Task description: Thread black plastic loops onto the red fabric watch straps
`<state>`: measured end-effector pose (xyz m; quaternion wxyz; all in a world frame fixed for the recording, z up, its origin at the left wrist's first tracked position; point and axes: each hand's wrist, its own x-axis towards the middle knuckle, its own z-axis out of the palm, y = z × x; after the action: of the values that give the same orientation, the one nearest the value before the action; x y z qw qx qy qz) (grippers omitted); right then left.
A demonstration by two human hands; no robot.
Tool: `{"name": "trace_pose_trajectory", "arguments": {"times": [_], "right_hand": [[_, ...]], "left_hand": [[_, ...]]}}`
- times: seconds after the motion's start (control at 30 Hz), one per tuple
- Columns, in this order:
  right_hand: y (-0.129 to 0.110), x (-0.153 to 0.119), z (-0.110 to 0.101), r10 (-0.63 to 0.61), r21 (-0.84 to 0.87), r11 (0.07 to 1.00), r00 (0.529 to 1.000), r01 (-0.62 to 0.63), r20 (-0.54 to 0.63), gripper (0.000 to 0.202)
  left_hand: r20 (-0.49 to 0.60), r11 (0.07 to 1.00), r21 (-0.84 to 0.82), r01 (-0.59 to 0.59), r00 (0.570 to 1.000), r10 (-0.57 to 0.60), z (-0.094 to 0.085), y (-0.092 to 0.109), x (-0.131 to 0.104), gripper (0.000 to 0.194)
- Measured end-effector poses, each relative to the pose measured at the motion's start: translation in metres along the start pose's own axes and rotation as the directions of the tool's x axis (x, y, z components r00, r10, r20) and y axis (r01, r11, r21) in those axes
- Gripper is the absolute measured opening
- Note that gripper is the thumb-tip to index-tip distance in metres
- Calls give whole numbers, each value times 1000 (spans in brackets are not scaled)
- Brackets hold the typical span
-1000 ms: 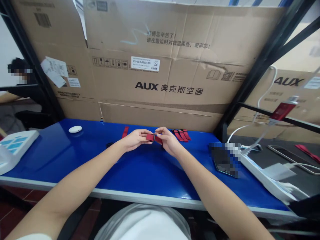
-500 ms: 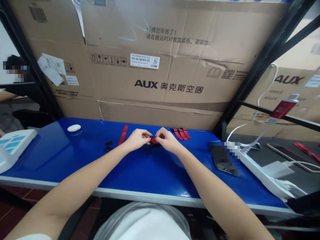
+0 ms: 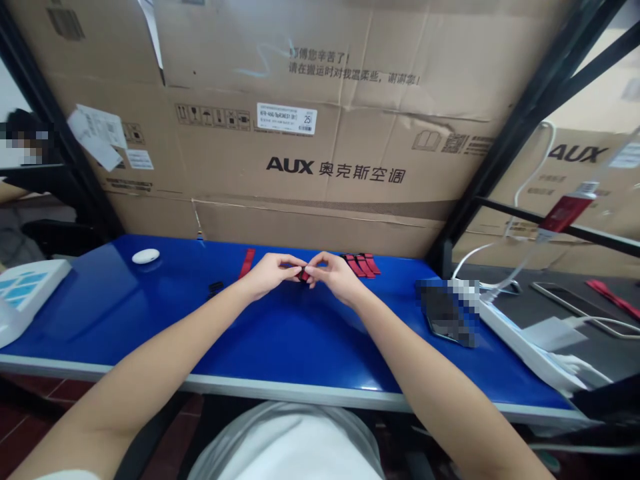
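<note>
Above the middle of the blue table, a small red strap with a black buckle sits between my fingertips, mostly hidden by them. My left hand pinches its black end from the left. My right hand pinches the red webbing from the right. Beside my left wrist lie a flat red strap and some black buckles, partly covered by my forearm. Just past my right hand rests a row of several red straps with black buckles.
A large cardboard sheet stands along the back edge. At left are a white oval object and a white device. To the right lie a dark phone and a white power strip with cables. Another person is at far left.
My hands have drawn closer together and the fingers now cover more of the red strap. My left hand and forearm have shifted slightly left, and the view has moved a little.
</note>
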<state>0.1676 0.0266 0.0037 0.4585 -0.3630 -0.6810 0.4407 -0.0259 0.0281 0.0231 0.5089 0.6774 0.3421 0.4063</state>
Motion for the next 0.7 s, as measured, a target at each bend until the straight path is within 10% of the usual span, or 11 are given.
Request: {"name": "trace_pose_trajectory", "arguments": {"times": [0.13, 0.3, 0.5, 0.7], "right_hand": [[15, 5, -22, -167, -400, 910, 979, 109, -113, 19], [38, 10, -42, -44, -683, 729, 992, -47, -116, 19], [35, 11, -42, 44, -572, 808, 982, -142, -181, 20], [3, 4, -23, 117, 1, 993, 991, -117, -56, 23]], "left_hand": [[35, 1000, 2, 3, 999, -3, -9, 6, 0, 35], [-23, 995, 98, 7, 1000, -5, -25, 4, 5, 29], [-330, 896, 429, 115, 943, 37, -53, -20, 17, 10], [-225, 973, 204, 109, 972, -62, -31, -11, 11, 17]]}}
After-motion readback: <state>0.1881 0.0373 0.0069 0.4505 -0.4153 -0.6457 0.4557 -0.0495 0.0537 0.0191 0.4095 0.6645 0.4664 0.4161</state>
